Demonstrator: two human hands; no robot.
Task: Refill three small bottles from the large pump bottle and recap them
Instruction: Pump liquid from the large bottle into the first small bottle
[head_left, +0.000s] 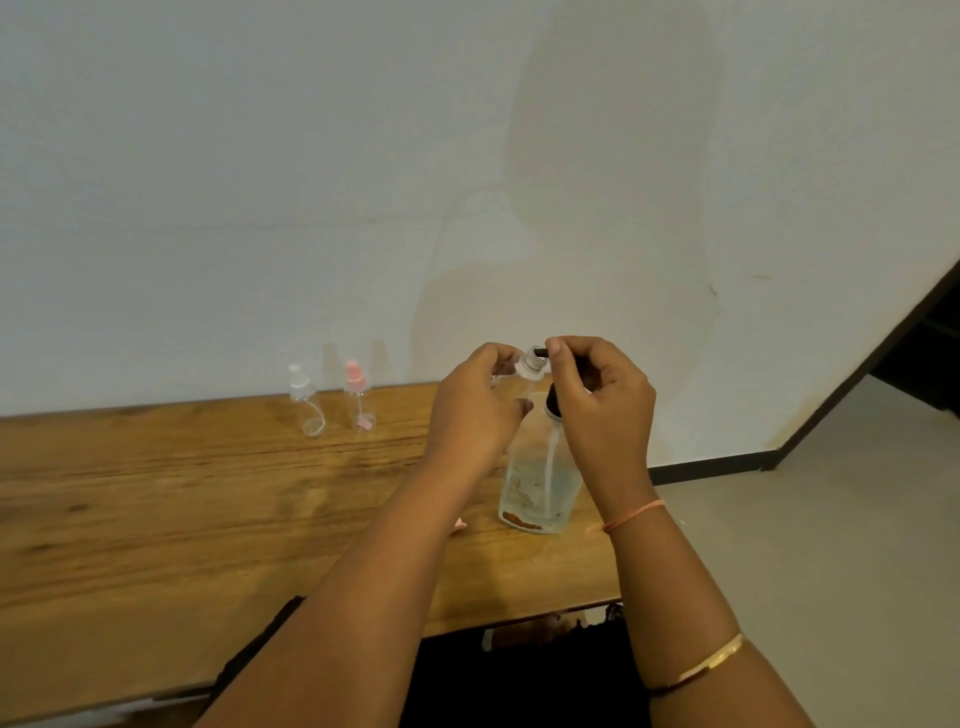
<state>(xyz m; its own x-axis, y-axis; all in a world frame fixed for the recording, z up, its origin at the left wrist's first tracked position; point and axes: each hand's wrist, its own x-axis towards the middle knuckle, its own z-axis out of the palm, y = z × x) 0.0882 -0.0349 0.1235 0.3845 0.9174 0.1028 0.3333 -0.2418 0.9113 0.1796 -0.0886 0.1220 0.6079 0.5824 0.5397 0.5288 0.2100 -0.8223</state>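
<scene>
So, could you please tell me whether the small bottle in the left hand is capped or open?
Open: the small bottle in the left hand shows a bare threaded neck at the pump nozzle.

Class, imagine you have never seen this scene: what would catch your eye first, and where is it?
First, the two hands at centre: the left hand holds a small clear bottle with its open neck at the black spout, where the right hand is on the pump of the large bottle. Next, two capped small bottles by the wall, the white-capped bottle and the pink-capped bottle, on the wooden table.
</scene>
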